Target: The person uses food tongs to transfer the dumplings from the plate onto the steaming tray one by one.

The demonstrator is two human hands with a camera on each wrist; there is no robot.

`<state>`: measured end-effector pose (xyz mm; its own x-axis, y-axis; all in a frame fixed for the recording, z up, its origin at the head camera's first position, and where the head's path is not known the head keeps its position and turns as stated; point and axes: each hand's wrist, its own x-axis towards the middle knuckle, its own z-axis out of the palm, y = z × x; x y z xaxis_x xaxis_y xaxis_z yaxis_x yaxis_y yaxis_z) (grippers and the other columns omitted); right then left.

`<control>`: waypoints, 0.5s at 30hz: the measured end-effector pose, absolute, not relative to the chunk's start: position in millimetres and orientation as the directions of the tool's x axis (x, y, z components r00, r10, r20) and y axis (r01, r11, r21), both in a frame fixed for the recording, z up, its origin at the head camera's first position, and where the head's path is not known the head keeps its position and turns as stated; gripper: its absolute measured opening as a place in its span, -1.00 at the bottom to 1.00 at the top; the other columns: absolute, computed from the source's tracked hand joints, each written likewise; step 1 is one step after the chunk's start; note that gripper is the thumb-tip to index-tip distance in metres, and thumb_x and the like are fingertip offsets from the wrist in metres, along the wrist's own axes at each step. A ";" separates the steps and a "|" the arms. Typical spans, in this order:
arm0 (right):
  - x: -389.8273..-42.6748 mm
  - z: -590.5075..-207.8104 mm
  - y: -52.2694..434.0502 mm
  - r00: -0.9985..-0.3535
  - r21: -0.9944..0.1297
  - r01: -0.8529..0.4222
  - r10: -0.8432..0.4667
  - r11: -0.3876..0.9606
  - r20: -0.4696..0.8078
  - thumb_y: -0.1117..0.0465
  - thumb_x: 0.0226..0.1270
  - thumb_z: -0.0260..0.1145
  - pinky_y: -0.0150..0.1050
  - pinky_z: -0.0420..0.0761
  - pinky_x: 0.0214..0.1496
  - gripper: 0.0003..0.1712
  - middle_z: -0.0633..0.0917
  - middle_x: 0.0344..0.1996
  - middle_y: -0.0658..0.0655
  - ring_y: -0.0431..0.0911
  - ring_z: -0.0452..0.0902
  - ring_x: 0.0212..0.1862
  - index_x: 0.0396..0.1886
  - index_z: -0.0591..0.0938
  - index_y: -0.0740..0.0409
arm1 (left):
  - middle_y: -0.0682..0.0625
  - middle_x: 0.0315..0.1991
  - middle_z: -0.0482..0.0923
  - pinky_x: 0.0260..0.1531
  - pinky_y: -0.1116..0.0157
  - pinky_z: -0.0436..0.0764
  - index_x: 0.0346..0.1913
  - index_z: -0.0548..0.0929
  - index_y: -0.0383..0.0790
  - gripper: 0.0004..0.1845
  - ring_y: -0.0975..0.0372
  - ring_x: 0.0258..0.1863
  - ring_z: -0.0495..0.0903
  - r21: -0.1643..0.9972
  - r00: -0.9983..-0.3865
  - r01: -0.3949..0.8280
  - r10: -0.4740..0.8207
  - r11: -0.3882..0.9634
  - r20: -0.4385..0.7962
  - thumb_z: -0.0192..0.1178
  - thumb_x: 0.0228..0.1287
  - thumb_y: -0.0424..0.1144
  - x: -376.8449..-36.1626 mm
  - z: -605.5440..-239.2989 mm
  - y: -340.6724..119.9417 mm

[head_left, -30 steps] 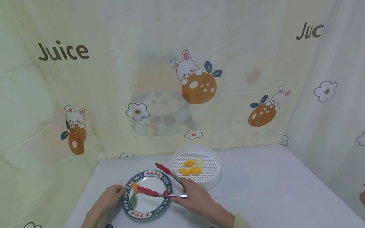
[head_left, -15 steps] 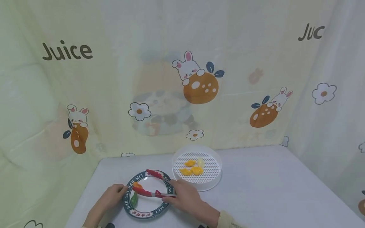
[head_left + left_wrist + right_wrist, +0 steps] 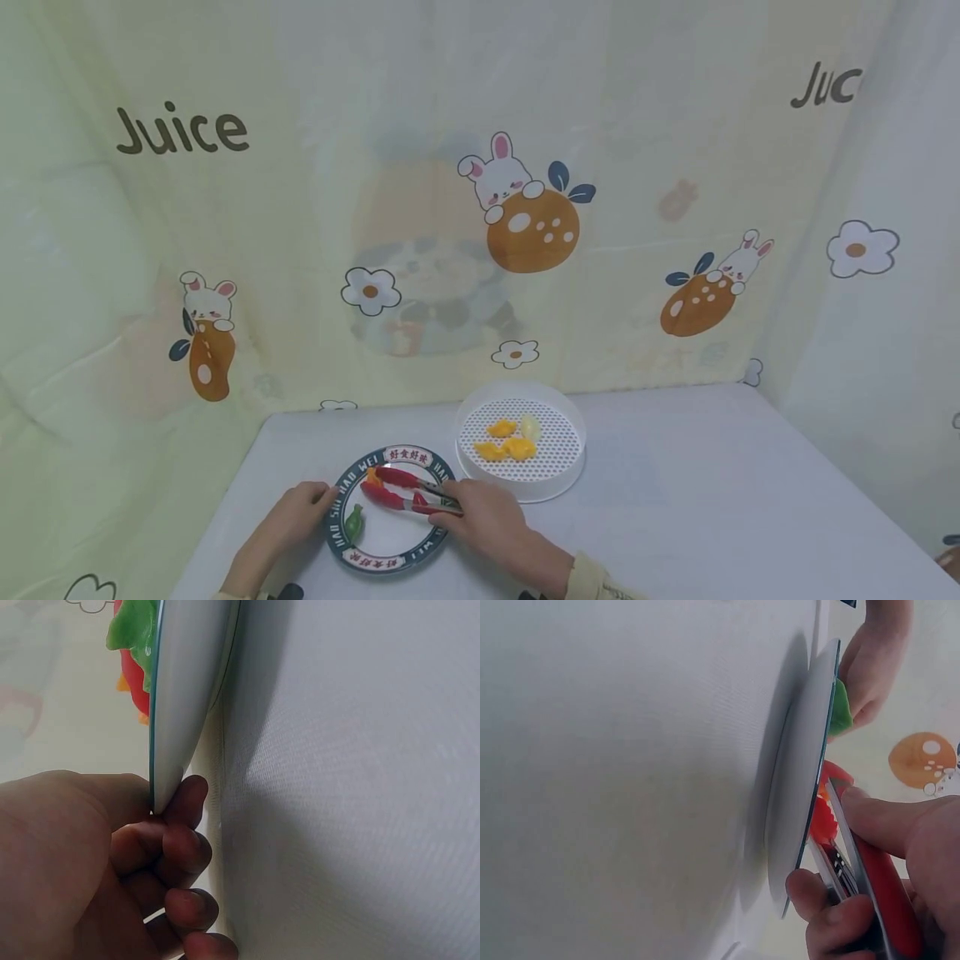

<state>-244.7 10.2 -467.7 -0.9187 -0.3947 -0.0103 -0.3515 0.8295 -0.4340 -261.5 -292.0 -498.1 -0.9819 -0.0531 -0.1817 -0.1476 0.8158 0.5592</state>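
My left hand (image 3: pixel 296 510) pinches the left rim of a round plate (image 3: pixel 405 560) with a dark green lettered border; in the left wrist view, thumb and forefinger meet on its edge. My right hand (image 3: pixel 491 518) holds red-tipped metal tongs (image 3: pixel 399 477) over the plate. The tong tips are drawn together at a small orange piece (image 3: pixel 372 476) near the plate's upper left, partly hidden by them. Below it lies a green dumpling-shaped piece (image 3: pixel 354 523). In the right wrist view, thumb and fingers press the tongs' handles (image 3: pixel 881 889) from both sides.
Behind the plate, to the right, stands a round white steamer tray (image 3: pixel 573 462) with a perforated base. It bears several small pieces, yellow ones (image 3: pixel 519 449) and a pale one (image 3: pixel 531 427). A printed curtain (image 3: pixel 420 208) hangs along the table's back edge.
The right hand has moved left with the tongs, whose spread arms have come together at the orange piece. My left hand keeps its hold on the plate's rim.
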 end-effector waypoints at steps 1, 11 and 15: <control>-244.5 -467.5 10.5 -0.919 -0.435 -0.351 -0.394 0.829 -0.009 -0.26 0.23 0.40 -0.35 0.33 -0.44 -0.47 0.49 -0.55 -0.14 -0.25 0.37 -0.44 0.07 0.69 -0.08 | 0.03 -0.49 0.53 -0.37 0.26 0.50 -0.26 0.68 -0.23 -0.67 0.23 -0.44 0.47 0.559 -0.982 -0.148 -0.053 0.816 -0.183 0.02 0.54 -0.11 -261.8 -498.3 -291.9; -239.5 -452.9 13.8 -0.928 -0.467 -0.351 -0.369 0.811 0.056 -0.30 0.22 0.39 -0.35 0.36 -0.41 -0.40 0.52 -0.43 -0.18 -0.27 0.38 -0.37 0.14 0.66 -0.10 | 0.02 -0.47 0.56 -0.36 0.26 0.51 -0.18 0.70 -0.29 -0.67 0.22 -0.42 0.47 0.548 -0.975 -0.174 -0.064 0.818 -0.215 0.03 0.53 -0.12 -263.7 -499.0 -291.8; -237.7 -447.4 17.9 -0.933 -0.481 -0.332 -0.359 0.811 0.038 -0.29 0.23 0.39 -0.34 0.37 -0.42 -0.41 0.53 -0.42 -0.17 -0.26 0.40 -0.39 0.15 0.65 -0.10 | 0.04 -0.44 0.58 -0.29 0.22 0.56 -0.12 0.70 -0.32 -0.65 0.23 -0.39 0.49 0.541 -0.975 -0.166 -0.056 0.825 -0.213 0.02 0.54 -0.10 -263.8 -498.4 -291.6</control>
<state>-237.7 17.9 -447.4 -0.9326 -0.3589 0.0378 -0.3317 0.8113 -0.4814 -263.8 -291.6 -498.4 -0.9754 -0.0562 -0.2134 -0.1658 0.8248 0.5406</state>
